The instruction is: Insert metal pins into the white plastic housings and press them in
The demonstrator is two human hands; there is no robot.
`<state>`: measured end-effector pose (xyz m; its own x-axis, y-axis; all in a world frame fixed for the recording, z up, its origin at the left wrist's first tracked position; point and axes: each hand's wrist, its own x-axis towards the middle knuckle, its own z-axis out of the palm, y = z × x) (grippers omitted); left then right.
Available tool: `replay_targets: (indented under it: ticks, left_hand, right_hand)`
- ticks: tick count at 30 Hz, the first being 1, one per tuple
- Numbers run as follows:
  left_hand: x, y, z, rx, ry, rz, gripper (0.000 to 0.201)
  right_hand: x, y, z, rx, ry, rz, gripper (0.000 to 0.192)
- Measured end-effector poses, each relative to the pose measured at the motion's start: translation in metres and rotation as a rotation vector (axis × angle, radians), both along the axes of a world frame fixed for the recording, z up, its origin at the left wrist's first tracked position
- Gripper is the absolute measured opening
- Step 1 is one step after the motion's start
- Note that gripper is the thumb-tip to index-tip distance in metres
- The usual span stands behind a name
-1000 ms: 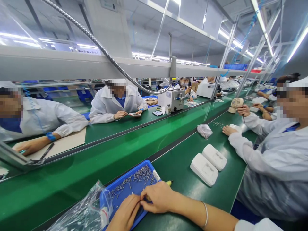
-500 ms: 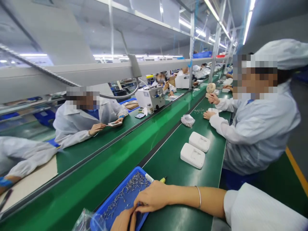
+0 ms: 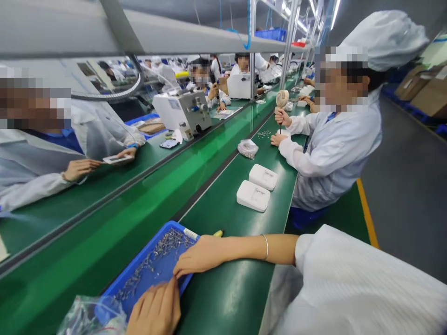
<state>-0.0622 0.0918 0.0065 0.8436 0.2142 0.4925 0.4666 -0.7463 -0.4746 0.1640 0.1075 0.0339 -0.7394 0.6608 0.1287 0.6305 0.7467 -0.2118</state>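
Leftmost, far side: a person in a white coat (image 3: 42, 163) leans on the far worktop, holding a small flat white piece (image 3: 117, 159) between both hands.
Plastic bag: a crumpled clear bag (image 3: 89, 318) lies at the near left corner, touching the end of the tray.
Blue tray: a shallow blue tray (image 3: 138, 260) sits on the green worktop (image 3: 226, 298), with small metal parts (image 3: 157, 253) scattered inside it.
Left hand: the left hand (image 3: 155, 309) lies palm down over the tray's near edge, fingers loosely curled; whether it has hold of anything cannot be told.
Right hand: the right hand (image 3: 199, 255) rests on the tray's right edge, fingers bent down with the tips among the parts; the grasp itself is hidden. A bracelet (image 3: 266, 246) circles the wrist.
Yellow tip: a small yellow object (image 3: 218, 233) pokes out just behind the right hand.
White housings: two white casings (image 3: 253, 195) lie side by side further along the worktop.
Neighbour: a person in a white coat and cap (image 3: 335, 144) sits on the right, holding a tool upright.
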Motion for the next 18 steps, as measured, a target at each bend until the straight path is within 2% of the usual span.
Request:
replay_targets:
  ticks: [2, 5, 7, 10, 12, 13, 15, 18]
  left_hand:
    - [0.012, -0.010, 0.001, -0.123, -0.177, 0.020, 0.028]
    - [0.028, -0.031, -0.010, -0.324, -0.525, 0.057, 0.049]
    - [0.038, -0.050, -0.021, -0.404, -0.585, 0.012, 0.048]
    - [0.055, -0.080, -0.030, -0.479, -0.509, -0.145, 0.035]
    - [0.065, -0.095, -0.028, -0.494, -0.487, -0.219, 0.031]
    - [0.069, -0.099, -0.026, -0.495, -0.481, -0.235, 0.030]
    - [0.075, -0.102, -0.022, -0.500, -0.451, -0.240, 0.031]
    - [0.075, -0.099, -0.024, -0.530, -0.397, -0.143, 0.036]
  right_hand:
    - [0.008, -0.013, 0.003, 0.005, 0.016, -0.057, 0.031]
    - [0.029, -0.042, 0.000, 0.044, 0.072, -0.237, 0.035]
    - [0.052, -0.062, -0.005, 0.066, 0.110, -0.405, 0.033]
    - [0.095, -0.082, -0.007, 0.058, 0.123, -0.846, 0.033]
    - [0.120, -0.086, -0.005, 0.006, 0.074, -1.144, 0.038]
    - [0.129, -0.087, -0.004, -0.035, 0.042, -1.244, 0.042]
    - [0.138, -0.090, -0.002, -0.129, -0.016, -1.313, 0.046]
    - [0.127, -0.105, 0.006, -0.222, -0.050, -1.266, 0.043]
